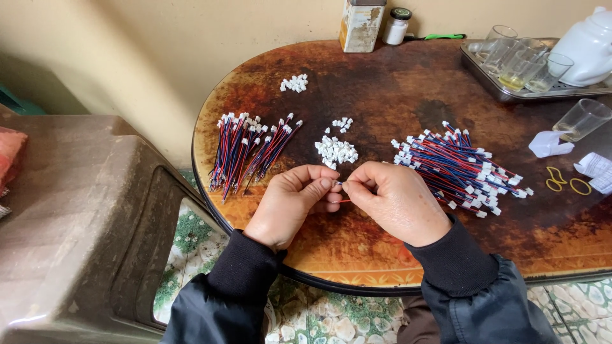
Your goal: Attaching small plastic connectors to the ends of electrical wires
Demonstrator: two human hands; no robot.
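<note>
Right now both hands meet near the front edge of the round brown surface [382,83], fingertips pinched together. Left hand [290,204] has its fingers curled narrow, thumb and forefinger nipping a tiny white connector [336,183]; right hand [398,200] is likewise closed tight, pinching a thin red wire [342,201] that pokes out toward 9 o'clock under the left thumb. Connector and wire sit right between the 2 sets of fingertips, just above the surface; whether the wire is already seated in the connector I cannot tell. At 12 o'clock from the hands, close by, lies a small pile of loose white connectors [335,151], with a smaller scatter [343,123] just beyond it and another little heap [294,83] farther off at 11 o'clock. At 10 o'clock, a fanned bundle of red, blue and black wires with white plugs [248,153] lies flat. At 2 o'clock from the right hand, a bigger pile of the same plugged wires [459,169] lies just beside it. Far side at 1 o'clock: metal tray [503,92] with drinking glasses [516,60] and a white teapot [590,48]. One more glass [583,119] lies tipped at 3 o'clock, with crumpled white paper [548,144] and yellow rubber bands [567,181] near. Rusty tin [361,25] and small jar [396,27] stand at 12 o'clock by the wall. Brown plastic stool [76,223] sits at 9 o'clock, off the surface.
</note>
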